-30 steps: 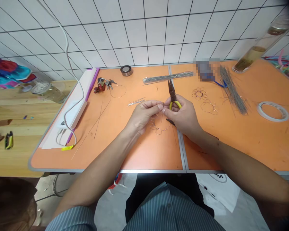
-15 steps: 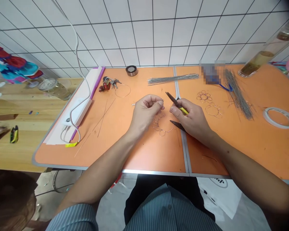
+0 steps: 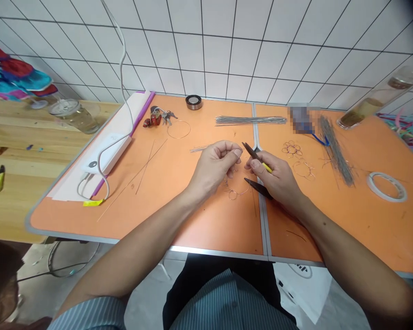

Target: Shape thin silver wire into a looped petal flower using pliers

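My left hand (image 3: 216, 162) is closed in a pinch on a thin wire, mostly hidden by the fingers. Below its fingertips hangs or lies a copper-coloured wire ring (image 3: 239, 192) with small loops along its edge; I cannot tell whether it touches the table. My right hand (image 3: 275, 172) is wrapped round pliers (image 3: 253, 152) with dark metal and a yellow grip, the upper tip close to the left fingertips. A second dark pointed part (image 3: 258, 187) sticks out under the right hand; its link to the pliers is hidden.
On the orange table (image 3: 189, 220) lie a wire flower (image 3: 292, 149), a wire bundle (image 3: 251, 120), a thicker bundle (image 3: 337, 151), a white tape roll (image 3: 387, 186), dark tape (image 3: 193, 102), keys (image 3: 165, 117) and a white power strip (image 3: 106, 153). A tilted bottle (image 3: 365, 107) stands back right.
The camera view has tilted and shifted slightly. Both hands stay close together, with the pliers' upper tip now nearer the left fingertips. The other person's hand at far left has left the view.
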The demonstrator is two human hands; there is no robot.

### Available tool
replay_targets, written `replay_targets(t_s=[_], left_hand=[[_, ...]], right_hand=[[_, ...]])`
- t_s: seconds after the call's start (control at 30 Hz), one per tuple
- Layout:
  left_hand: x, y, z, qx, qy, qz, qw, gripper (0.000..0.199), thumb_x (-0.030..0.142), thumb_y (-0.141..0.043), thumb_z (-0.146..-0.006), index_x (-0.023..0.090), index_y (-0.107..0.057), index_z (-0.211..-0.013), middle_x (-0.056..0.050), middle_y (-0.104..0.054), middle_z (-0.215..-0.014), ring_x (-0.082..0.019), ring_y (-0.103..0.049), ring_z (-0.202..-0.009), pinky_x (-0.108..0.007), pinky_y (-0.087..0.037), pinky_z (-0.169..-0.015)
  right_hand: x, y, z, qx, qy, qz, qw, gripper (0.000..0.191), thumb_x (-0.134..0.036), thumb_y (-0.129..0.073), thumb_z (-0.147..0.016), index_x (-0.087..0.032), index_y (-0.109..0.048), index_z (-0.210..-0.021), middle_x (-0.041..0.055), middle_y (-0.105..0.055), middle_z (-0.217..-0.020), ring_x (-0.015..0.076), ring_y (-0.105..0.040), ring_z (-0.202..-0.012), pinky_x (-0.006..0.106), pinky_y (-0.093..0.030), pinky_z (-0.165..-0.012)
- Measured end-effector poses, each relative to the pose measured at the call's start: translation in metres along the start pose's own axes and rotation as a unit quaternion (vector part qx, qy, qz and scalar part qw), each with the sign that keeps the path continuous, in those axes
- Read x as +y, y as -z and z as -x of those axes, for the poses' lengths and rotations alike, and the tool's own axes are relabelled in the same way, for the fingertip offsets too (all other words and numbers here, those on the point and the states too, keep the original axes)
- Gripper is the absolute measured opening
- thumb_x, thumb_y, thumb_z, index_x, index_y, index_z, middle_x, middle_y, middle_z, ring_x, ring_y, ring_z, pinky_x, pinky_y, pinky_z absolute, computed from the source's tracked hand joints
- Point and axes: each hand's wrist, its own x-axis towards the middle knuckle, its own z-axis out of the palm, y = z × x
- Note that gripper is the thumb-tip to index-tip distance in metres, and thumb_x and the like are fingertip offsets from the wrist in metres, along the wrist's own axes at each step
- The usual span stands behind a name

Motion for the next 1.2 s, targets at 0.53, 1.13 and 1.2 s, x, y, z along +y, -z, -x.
replay_targets(t_s=[0.53, 1.13, 1.2], left_hand=[[0.0061, -0.0039, 0.0021, -0.028, 0.081, 0.086, 0.993, 0.026, 0.032, -0.085, -0.084, 0.018, -0.065, -0.078, 0.003, -0.056, -0.071, -0.005, -0.041, -0.053, -0.021, -0.03, -0.042], [0.0046, -0.0024, 0.003, 0.03, 0.048, -0.012, 0.998, 0.019, 0.031, -0.08, -0.086, 0.02, -0.067, -0.079, 0.003, -0.054, -0.064, -0.008, -0.04, -0.052, -0.025, -0.027, -0.047], [0.0037, -0.0018, 0.0028, 0.034, 0.029, -0.031, 0.999, 0.018, 0.03, -0.079, -0.087, 0.02, -0.067, -0.078, 0.003, -0.055, -0.065, -0.009, -0.041, -0.053, -0.026, -0.031, -0.05]], right_hand=[[0.0072, -0.0015, -0.0026, -0.003, 0.015, 0.037, 0.999, 0.033, -0.052, -0.059, -0.109, -0.025, -0.071, -0.095, 0.003, -0.075, -0.094, 0.0239, -0.067, -0.09, 0.036, -0.045, -0.076], [0.007, -0.002, -0.0033, 0.002, 0.023, 0.058, 0.998, 0.034, -0.053, -0.061, -0.107, -0.025, -0.067, -0.089, 0.0011, -0.067, -0.082, 0.021, -0.06, -0.078, 0.034, -0.045, -0.072], [0.0066, -0.0024, -0.0035, 0.004, 0.024, 0.058, 0.998, 0.034, -0.052, -0.061, -0.107, -0.025, -0.066, -0.088, 0.0008, -0.065, -0.079, 0.0208, -0.059, -0.076, 0.034, -0.044, -0.071]])
